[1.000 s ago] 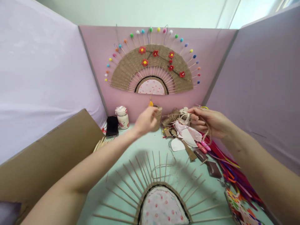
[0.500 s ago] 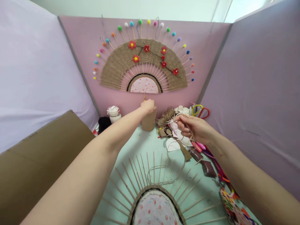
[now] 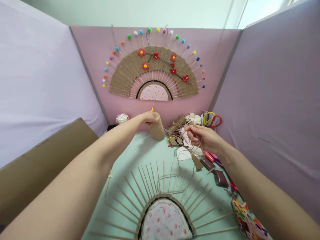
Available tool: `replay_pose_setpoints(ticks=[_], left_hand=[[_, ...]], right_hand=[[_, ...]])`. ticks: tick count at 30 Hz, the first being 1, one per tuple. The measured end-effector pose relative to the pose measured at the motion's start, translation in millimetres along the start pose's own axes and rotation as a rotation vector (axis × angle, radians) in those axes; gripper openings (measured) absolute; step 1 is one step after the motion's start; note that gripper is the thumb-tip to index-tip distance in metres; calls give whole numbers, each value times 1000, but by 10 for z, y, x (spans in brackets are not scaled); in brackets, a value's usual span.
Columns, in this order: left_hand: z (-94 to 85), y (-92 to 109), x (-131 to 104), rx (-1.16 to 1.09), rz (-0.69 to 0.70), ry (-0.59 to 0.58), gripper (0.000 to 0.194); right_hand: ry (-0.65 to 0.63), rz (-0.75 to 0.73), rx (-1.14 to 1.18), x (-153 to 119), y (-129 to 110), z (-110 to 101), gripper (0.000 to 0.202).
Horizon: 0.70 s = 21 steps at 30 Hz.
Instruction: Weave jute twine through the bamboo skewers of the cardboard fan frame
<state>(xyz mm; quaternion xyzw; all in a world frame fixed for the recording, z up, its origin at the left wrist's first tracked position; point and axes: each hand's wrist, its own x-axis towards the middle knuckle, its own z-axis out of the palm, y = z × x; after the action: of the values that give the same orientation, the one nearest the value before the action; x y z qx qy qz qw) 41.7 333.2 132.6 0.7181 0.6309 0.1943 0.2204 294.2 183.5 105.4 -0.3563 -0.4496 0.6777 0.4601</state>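
My left hand [image 3: 148, 118] grips the upper side of a roll of brown twine [image 3: 158, 129], which leans to the left on the tabletop. My right hand [image 3: 201, 135] is closed in a pinch on a thin strand of twine, to the right of the roll. A loose loop of twine [image 3: 172, 192] hangs down from it onto the table. Below the hands lies a half-round fan base [image 3: 166, 220] with spotted fabric, a black and brown rim and thin sticks [image 3: 142, 181] spreading outward.
A finished fan [image 3: 122, 78] with red flowers and pompom tips hangs on the pink back panel [image 3: 215, 43]. Scissors [image 3: 216, 121], twine scraps [image 3: 178, 124], brown packets [image 3: 221, 178] and patterned cloth [image 3: 246, 216] line the right. Cardboard [image 3: 50, 166] stands at left; a white-lidded bottle [image 3: 122, 118] stands behind.
My left hand has moved left and down on the twine roll, and the roll has gone from upright to leaning left. My right hand keeps its pinch and has barely moved.
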Motion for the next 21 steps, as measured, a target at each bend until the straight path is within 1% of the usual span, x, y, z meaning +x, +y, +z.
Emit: replay_pose_setpoints(ticks=[3, 4, 6, 8, 10, 12, 13, 14, 15, 16, 18, 20, 21], left_hand=[[-213, -371, -351, -123, -62, -29, 33], [-291, -501, -481, -209, -93, -40, 32], [-440, -763, -753, -747, -219, -111, 26], [-565, -1016, -1027, -878, -277, -126, 27], [-648, -1244, -1284, -1149, -415, -153, 27], [-683, -1423, -1504, -1400, -464, -107, 24], [-683, -1483, -1596, -1506, -460, -68, 24], [-673, -1520, -1674, -1601, -439, -30, 25], [-655, -1530, -1737, -1682, -411, 1, 27], [-631, -1514, -1786, -1750, -379, 25, 29], [-571, -1409, -1841, -1843, -308, 59, 30], [-499, -1233, -1852, -1879, -250, 91, 27], [-456, -1130, -1846, -1877, -230, 97, 25]], right_hand=[[36, -37, -22, 45, -28, -89, 20], [63, -61, -29, 71, -52, -131, 20], [160, -143, -34, 142, -116, -234, 18], [317, -259, -30, 232, -185, -357, 14], [542, -387, -35, 324, -235, -479, 13], [743, -474, -62, 400, -243, -570, 15], [803, -483, -104, 427, -227, -590, 17], [823, -469, -158, 445, -200, -587, 17], [804, -433, -215, 454, -164, -556, 17], [758, -387, -268, 454, -120, -495, 17], [622, -284, -359, 435, -27, -276, 16], [414, -227, -453, 414, 68, 61, 21], [264, -232, -549, 412, 117, 259, 27]])
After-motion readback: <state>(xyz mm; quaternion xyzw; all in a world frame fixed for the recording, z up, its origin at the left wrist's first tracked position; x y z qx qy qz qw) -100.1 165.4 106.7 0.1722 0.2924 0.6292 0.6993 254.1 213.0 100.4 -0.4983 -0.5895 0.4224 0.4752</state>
